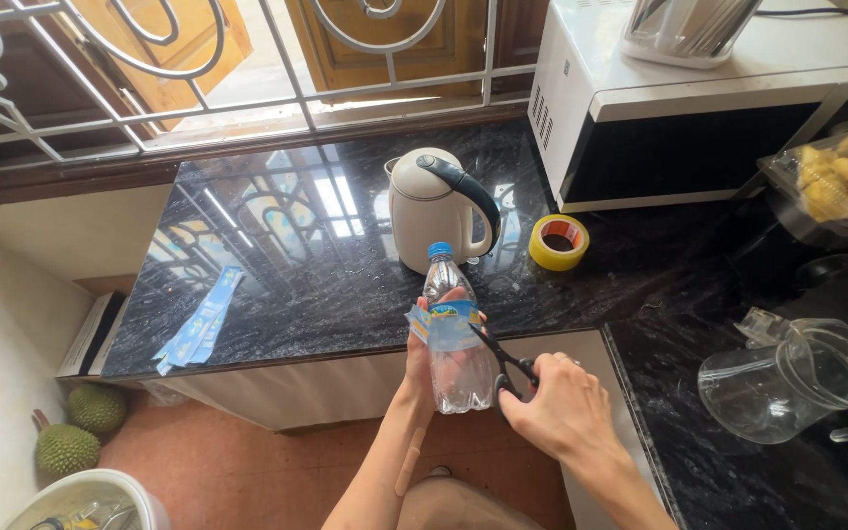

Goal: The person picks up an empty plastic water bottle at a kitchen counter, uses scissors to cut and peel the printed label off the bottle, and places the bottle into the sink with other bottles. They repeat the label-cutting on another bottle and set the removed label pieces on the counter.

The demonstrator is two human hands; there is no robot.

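My left hand point(425, 358) grips a clear plastic bottle point(455, 368) with a blue cap, held upright in front of the counter edge. A blue label point(442, 325) around the bottle is partly loose and sticks out to the left. My right hand point(563, 404) holds black-handled scissors point(504, 362), fingers through the loops, with the blades pointing up-left at the label.
On the black stone counter point(277, 285) stand a cream kettle point(437, 208), a roll of yellow tape point(558, 241), a white microwave point(699, 108) and a strip of blue labels point(200, 321). A glass jug point(797, 378) lies at right. Two durians point(80, 432) sit on the floor.
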